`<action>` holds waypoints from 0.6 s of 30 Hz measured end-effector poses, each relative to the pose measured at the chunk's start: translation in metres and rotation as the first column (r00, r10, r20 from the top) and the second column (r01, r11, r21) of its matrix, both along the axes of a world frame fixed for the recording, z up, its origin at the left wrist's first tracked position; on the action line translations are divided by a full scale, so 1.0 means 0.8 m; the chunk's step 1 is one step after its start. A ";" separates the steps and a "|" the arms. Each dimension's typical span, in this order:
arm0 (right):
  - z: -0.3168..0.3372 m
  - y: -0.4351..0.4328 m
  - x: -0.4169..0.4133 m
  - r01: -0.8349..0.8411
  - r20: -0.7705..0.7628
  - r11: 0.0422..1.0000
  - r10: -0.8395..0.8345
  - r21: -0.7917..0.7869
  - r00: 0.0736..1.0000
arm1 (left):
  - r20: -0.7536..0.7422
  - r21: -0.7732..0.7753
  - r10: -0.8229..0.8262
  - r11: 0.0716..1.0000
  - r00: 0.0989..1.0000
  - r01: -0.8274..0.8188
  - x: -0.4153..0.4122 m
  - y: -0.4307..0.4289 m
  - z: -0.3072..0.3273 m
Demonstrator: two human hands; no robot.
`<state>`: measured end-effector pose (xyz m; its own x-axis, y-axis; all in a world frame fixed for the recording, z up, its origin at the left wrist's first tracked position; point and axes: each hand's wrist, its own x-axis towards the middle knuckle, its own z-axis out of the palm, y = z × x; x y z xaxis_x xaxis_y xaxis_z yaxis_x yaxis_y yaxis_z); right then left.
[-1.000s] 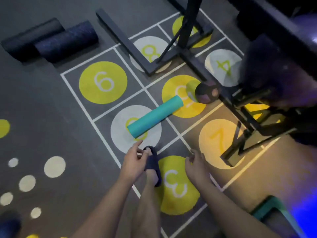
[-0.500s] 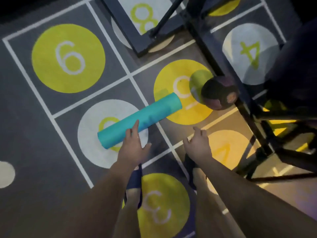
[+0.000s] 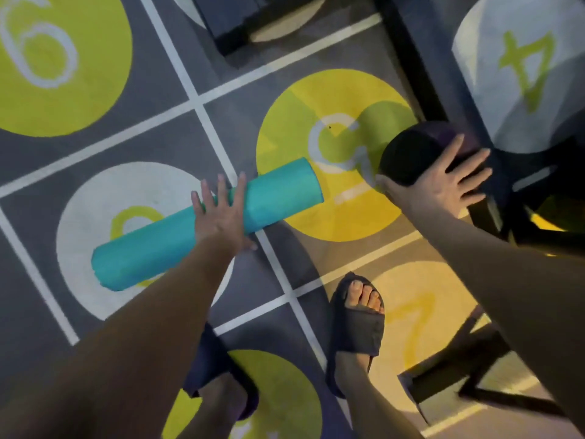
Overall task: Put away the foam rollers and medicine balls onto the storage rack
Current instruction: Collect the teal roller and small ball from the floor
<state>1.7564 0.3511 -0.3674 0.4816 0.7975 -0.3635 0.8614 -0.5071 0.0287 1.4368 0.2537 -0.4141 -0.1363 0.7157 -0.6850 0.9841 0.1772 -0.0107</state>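
Left hand (image 3: pixel 221 213) now on teal roller (image 3: pixel 205 226), right hand (image 3: pixel 443 188) reached dark ball (image 3: pixel 421 153) — both touching.

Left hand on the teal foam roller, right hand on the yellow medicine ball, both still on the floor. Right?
One error: the ball is not yellow. The head view shows the right hand spread over a dark, purplish-black medicine ball. The left hand does rest on the teal cylindrical foam roller, both on the floor.

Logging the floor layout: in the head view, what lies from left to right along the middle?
Yellow 6 circle → teal roller → left hand → ball → right hand
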 end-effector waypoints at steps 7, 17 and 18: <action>0.010 -0.099 -0.099 -0.226 -0.085 0.974 0.228 0.030 0.970 | -0.017 0.070 0.150 0.986 0.989 -0.148 -0.027 -0.013 0.017; 0.050 -0.087 -0.177 -0.244 -0.397 0.930 0.121 -0.275 0.910 | 0.582 -0.313 0.812 0.284 0.053 -0.906 -0.091 -0.076 0.087; 0.038 -0.080 -0.184 -0.247 -0.514 0.882 0.006 -0.402 0.858 | 0.618 -0.352 0.786 0.282 0.004 -0.893 -0.089 -0.078 0.080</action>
<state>1.6095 0.2871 -0.3370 0.0522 0.5345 -0.8436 0.8770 -0.4286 -0.2173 1.3660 0.1911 -0.3498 -0.3305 0.4717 -0.8175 -0.1492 0.8291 0.5388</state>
